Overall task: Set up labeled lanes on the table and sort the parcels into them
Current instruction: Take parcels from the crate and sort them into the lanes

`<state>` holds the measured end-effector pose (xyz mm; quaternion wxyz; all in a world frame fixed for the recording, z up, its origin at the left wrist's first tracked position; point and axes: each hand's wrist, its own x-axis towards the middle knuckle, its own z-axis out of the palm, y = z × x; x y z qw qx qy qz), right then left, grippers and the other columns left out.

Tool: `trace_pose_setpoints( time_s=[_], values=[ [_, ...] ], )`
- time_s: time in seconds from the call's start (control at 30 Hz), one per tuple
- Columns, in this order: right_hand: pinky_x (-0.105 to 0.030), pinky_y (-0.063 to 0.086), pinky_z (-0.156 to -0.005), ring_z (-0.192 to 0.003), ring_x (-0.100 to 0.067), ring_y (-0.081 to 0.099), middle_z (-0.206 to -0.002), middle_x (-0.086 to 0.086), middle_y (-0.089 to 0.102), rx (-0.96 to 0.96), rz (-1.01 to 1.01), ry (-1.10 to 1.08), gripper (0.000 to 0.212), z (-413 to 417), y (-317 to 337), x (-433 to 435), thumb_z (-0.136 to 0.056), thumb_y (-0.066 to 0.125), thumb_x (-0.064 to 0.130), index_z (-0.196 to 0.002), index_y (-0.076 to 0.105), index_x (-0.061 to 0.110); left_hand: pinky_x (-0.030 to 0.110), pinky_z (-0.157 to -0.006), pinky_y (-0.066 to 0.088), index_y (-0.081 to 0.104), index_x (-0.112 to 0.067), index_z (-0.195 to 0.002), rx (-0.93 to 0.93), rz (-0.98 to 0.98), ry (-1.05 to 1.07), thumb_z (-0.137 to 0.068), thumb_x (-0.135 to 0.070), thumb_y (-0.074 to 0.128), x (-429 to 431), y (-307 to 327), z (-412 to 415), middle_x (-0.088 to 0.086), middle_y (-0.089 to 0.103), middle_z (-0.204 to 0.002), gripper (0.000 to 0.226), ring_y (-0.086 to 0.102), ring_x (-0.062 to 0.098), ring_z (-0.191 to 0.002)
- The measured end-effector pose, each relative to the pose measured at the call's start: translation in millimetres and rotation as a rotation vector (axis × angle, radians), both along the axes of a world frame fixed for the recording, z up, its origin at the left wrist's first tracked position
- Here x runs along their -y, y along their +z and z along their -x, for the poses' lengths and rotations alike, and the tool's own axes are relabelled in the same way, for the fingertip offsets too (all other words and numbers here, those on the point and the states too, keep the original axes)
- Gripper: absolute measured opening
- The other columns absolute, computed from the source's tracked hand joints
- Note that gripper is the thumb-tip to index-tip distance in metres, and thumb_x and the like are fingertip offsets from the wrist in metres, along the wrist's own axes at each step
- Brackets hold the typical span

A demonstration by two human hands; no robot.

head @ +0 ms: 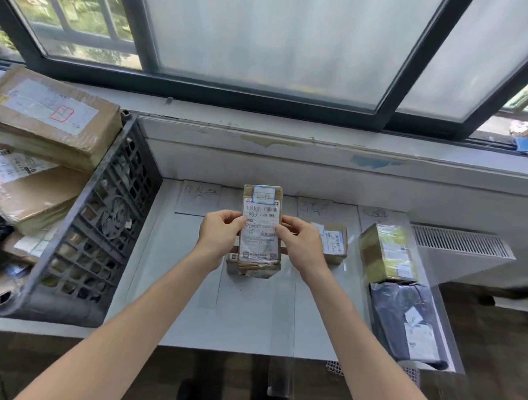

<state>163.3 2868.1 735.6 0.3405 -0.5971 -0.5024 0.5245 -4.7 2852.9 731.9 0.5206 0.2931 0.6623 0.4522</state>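
A small brown parcel (261, 211) with a white shipping label is held upright above the white table (252, 319). My left hand (218, 238) grips its left edge and my right hand (300, 246) grips its right edge. Another small box (231, 263) sits on the table just under it, mostly hidden. Handwritten lane labels lie at the table's back: one on the left (198, 197), one right of centre (313, 209), one further right (376, 214). Thin lines divide the table into lanes.
A dark plastic crate (106, 224) full of cardboard parcels (50, 123) stands at the left. On the right lanes lie a small box (333, 241), a yellow-taped box (386, 253) and a dark mailer bag (408, 321). The window sill (318, 148) runs behind; a radiator (461, 242) is at right.
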Motion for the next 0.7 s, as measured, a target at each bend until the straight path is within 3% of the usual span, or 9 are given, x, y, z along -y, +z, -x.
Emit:
trace_pose_setpoints(
  time_s=[0.13, 0.37, 0.5, 0.7],
  values=[
    [-0.044, 0.063, -0.08, -0.101, -0.017, 0.072, -0.111, -0.006, 0.074, -0.017, 0.022, 0.027, 0.027, -16, -2, -5, -0.097, 0.061, 0.006, -0.122, 0.069, 0.008, 0.037, -0.055, 0.06, 0.072, -0.011, -0.091, -0.012, 0.011, 0.004, -0.098, -0.012, 0.06, -1, -4, -14, 0.006, 0.076, -0.09, 0.014, 0.074, 0.018, -0.077],
    [-0.04, 0.063, -0.078, -0.099, -0.016, 0.072, -0.109, -0.004, 0.074, -0.063, 0.048, 0.041, 0.028, -11, -9, -18, -0.095, 0.062, 0.006, -0.122, 0.069, 0.012, 0.032, -0.052, 0.058, 0.072, -0.019, -0.086, -0.004, -0.001, 0.051, -0.096, -0.003, 0.059, -7, 0, -13, 0.0, 0.077, -0.087, 0.023, 0.075, 0.011, -0.071],
    [-0.045, 0.062, -0.08, -0.101, -0.021, 0.072, -0.111, -0.007, 0.073, -0.058, 0.051, 0.06, 0.031, -4, -11, -26, -0.093, 0.063, 0.001, -0.122, 0.069, 0.011, 0.031, -0.05, 0.057, 0.072, -0.02, -0.085, -0.013, -0.007, 0.087, -0.095, -0.001, 0.06, -10, -2, -8, -0.003, 0.077, -0.082, 0.024, 0.074, 0.011, -0.068],
    [-0.042, 0.06, -0.087, -0.107, -0.02, 0.069, -0.115, -0.008, 0.072, -0.042, 0.044, 0.013, 0.032, -41, -12, -32, -0.095, 0.062, 0.002, -0.126, 0.067, 0.007, 0.034, -0.052, 0.059, 0.07, -0.019, -0.086, -0.005, 0.013, 0.038, -0.095, -0.002, 0.062, -29, -6, -41, -0.002, 0.077, -0.083, 0.021, 0.075, 0.013, -0.072]
  ],
)
